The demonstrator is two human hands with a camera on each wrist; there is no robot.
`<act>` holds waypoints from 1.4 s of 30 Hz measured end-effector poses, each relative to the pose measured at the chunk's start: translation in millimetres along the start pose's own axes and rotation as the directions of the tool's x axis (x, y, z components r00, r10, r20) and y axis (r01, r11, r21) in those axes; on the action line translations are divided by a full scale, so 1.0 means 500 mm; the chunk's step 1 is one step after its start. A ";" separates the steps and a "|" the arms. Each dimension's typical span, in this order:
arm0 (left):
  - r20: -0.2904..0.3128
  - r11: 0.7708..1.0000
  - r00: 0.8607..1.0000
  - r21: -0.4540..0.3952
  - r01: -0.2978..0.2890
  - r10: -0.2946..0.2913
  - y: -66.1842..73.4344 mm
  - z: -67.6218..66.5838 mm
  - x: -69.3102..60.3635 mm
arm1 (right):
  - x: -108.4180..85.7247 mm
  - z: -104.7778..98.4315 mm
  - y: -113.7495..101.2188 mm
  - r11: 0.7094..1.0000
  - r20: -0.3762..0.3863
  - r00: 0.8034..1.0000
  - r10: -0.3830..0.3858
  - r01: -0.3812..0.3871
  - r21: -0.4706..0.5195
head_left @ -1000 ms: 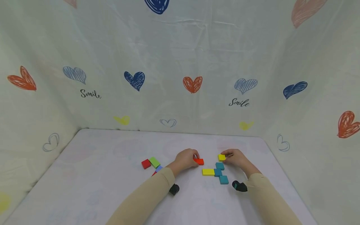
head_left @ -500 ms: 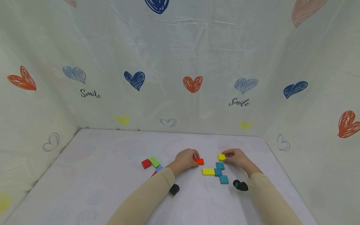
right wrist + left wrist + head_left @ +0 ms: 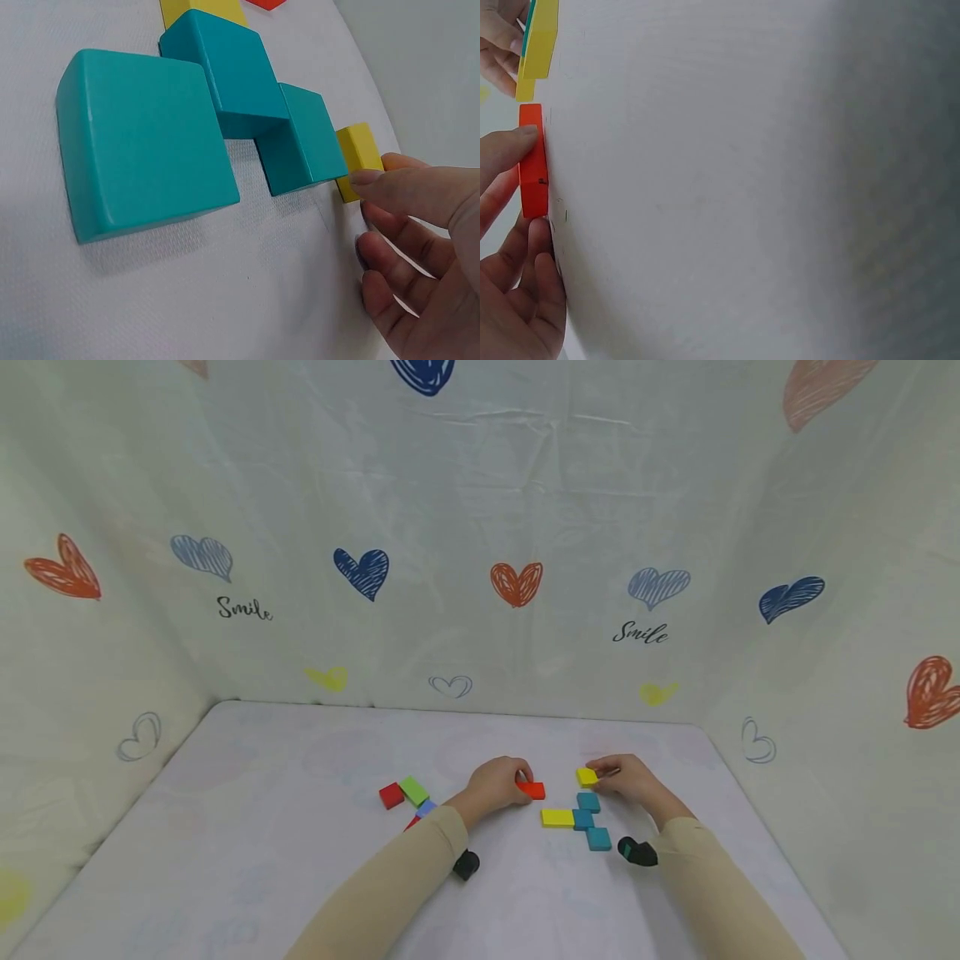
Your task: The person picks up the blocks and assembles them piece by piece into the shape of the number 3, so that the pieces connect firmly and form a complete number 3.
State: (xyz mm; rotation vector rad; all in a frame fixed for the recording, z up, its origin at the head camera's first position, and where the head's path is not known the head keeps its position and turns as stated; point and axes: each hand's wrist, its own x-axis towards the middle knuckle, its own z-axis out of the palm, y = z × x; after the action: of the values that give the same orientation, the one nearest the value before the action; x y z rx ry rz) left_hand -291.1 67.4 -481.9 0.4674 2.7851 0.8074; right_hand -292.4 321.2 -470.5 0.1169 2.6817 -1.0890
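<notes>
My left hand [image 3: 495,782] pinches a red block [image 3: 533,791] between thumb and fingers, down at the table's surface. In the left wrist view the thumb lies on the side of that red block [image 3: 534,161]. At the right, my right hand [image 3: 630,778] pinches a small yellow block [image 3: 587,777]; the right wrist view shows thumb and fingertips at this yellow block [image 3: 360,154], beyond the teal blocks. Three teal blocks [image 3: 588,802] lie in a staggered column just nearer to me. A longer yellow block [image 3: 557,818] adjoins the middle teal one on its left.
Left of my left forearm lie a dark red block [image 3: 391,795], a green block [image 3: 413,791] and a blue block [image 3: 426,808], with another red piece partly behind the sleeve. Black wrist devices [image 3: 637,852] sit by both sleeves. A heart-printed curtain [image 3: 480,635] borders the white table [image 3: 300,827].
My right hand has shifted slightly left with the small yellow block, which now sits a little left of the far teal block. My left hand holds the red block in place.
</notes>
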 end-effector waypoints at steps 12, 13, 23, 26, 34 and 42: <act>0.005 1.000 1.000 0.015 -0.004 0.004 0.004 -0.002 0.003 | 0.011 0.010 -0.005 1.000 -0.008 1.000 -0.008 0.008 0.028; 0.007 1.000 1.000 0.015 -0.004 0.004 0.004 -0.002 0.003 | 0.012 0.012 -0.005 0.999 -0.016 1.000 -0.015 0.015 0.030; 0.014 1.000 1.000 0.014 -0.024 0.024 0.004 -0.004 0.001 | 0.007 0.021 -0.006 0.999 -0.054 0.998 -0.014 0.016 0.036; 0.012 1.000 1.000 0.017 -0.020 0.020 0.004 -0.004 0.001 | 0.005 0.022 -0.009 0.999 -0.042 0.999 -0.016 0.017 0.031; 0.012 1.000 1.000 0.010 -0.009 0.009 0.004 -0.003 0.000 | 0.004 0.025 -0.007 1.000 -0.035 0.999 -0.019 0.020 0.023; 0.007 1.000 1.000 -0.017 0.006 -0.005 0.002 0.000 0.001 | 0.004 0.024 -0.011 1.000 -0.024 1.000 -0.011 0.011 0.027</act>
State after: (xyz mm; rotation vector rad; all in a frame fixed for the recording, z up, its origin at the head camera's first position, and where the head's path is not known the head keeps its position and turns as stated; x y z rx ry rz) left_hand -291.2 68.1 -481.2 0.4587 2.7697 0.8259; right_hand -293.0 308.9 -475.5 0.1209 2.6929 -1.1341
